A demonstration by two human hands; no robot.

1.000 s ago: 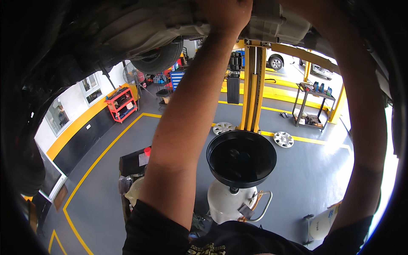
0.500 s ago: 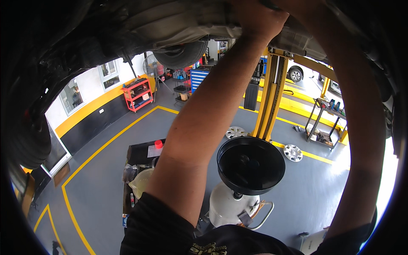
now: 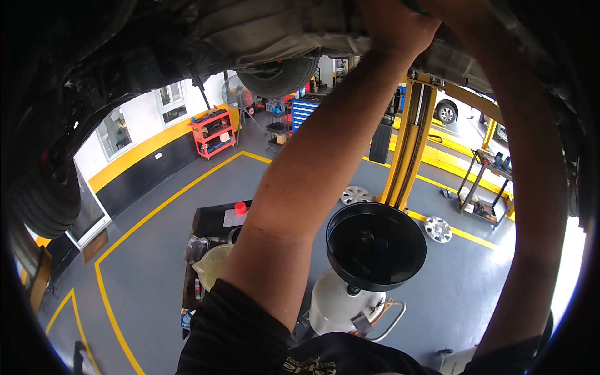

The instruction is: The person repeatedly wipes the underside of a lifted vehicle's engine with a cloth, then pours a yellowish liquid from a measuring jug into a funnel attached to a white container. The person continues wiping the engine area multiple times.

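Left hand: left hand [image 3: 397, 25] raised overhead, pressed against the car underside [image 3: 269, 31]; whether it grips anything cannot be told.
Right hand: right hand [image 3: 459, 9] raised beside the left, at the frame's top edge; grip hidden.
Underside: on the yellow lift post [image 3: 409, 147], overhead, in arm's reach.
Drain pan: black drain funnel [image 3: 375, 245] on its white tank [image 3: 340, 303], below both hands, likely placed for drips.
Surroundings: wheel covers [image 3: 437, 229] on grey floor; red cart [image 3: 209, 134] by the wall.

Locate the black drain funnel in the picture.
In the head view the funnel sits right of centre, between the person's raised forearms, atop a white tank. The yellow lift post stands just behind it.
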